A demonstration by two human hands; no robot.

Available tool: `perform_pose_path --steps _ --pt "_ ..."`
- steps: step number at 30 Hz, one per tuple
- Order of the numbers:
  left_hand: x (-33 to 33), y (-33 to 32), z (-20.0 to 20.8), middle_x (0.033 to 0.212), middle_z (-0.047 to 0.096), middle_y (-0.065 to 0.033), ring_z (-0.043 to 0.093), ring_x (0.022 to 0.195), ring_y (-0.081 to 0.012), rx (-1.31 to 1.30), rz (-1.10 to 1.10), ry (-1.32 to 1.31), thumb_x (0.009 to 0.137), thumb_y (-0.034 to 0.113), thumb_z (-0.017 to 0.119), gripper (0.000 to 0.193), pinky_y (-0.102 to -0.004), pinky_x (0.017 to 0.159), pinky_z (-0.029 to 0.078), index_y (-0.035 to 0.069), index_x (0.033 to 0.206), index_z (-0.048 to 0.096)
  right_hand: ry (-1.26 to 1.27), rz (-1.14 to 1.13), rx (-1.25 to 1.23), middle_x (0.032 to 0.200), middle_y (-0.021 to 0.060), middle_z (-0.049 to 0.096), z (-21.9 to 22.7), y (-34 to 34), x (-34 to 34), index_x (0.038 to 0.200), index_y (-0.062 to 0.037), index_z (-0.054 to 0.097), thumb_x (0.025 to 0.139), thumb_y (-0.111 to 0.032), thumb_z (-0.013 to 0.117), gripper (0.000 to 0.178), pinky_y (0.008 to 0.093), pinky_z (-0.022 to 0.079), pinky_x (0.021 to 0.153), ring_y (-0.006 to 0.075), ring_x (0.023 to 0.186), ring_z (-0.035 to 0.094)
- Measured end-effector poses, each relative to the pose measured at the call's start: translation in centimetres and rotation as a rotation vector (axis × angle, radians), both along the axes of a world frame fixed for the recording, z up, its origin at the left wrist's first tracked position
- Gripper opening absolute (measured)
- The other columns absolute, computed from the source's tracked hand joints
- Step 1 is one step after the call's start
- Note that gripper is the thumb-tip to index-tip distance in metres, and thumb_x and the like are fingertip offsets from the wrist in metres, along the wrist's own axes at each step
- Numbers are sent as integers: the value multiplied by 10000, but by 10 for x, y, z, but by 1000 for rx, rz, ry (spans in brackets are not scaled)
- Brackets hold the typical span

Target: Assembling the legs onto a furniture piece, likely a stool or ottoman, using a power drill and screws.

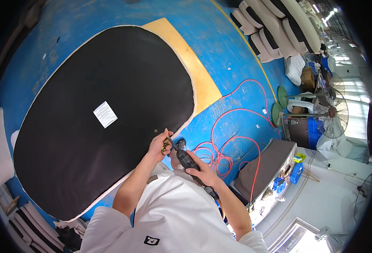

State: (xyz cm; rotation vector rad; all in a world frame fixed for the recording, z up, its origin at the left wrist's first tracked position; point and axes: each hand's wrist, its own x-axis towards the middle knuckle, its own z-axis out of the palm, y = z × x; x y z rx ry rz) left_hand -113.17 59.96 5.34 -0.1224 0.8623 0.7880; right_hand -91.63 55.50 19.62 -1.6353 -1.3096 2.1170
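Note:
My right hand (200,170) is wrapped round the body of a black power screwdriver (187,160), which points up and to the left. Its thin bit (173,142) reaches the fingertips of my left hand (158,145). Those fingers are closed on small brass-coloured metal fasteners (165,147), whose exact kind I cannot make out. Just beyond them spreads a large rounded piece covered in black fabric (76,156) with a pale edge. A white printed label (105,114) lies on the fabric. A small brass-coloured round fitting (156,130) sits in it near my left hand.
A wooden board (190,63) lies partly under the black piece. Red hose (226,110) loops over the blue floor to the right. Upholstered pieces (274,29) are piled at the far right, near standing fans (331,111). A grey-topped bench (264,164) stands close on my right.

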Motion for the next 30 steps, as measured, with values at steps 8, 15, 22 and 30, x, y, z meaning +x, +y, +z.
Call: perform_pose_path --steps 8,15,22,30 --pt "11 -2 -3 686 533 -3 469 484 -74 16 -11 -164 1042 443 559 380 -217 375 301 94 1192 583 -55 50 20 1484 134 505 3 2 17 1607 -140 312 913 -198 703 799 328 359 1115 210 1336 482" --pt "27 -8 -9 695 557 -13 474 471 -84 11 97 -202 1049 390 565 347 -224 367 307 86 1215 571 -112 108 -27 1486 138 506 12 7 26 1608 -137 304 907 -205 706 812 334 354 1124 215 1349 483" --pt "31 -15 -23 707 558 -37 475 476 -97 76 64 -323 1048 331 579 309 -222 368 307 91 1243 578 -92 89 78 1401 152 573 -3 -5 48 1599 -151 315 904 -245 712 806 340 403 1084 243 1275 550" --pt "47 -6 -29 748 553 -34 462 488 -95 102 -29 -290 1053 335 568 345 -214 370 310 84 1290 578 -96 119 38 1415 129 555 -2 4 72 1613 -140 289 900 -210 705 828 330 391 1083 207 1269 531"
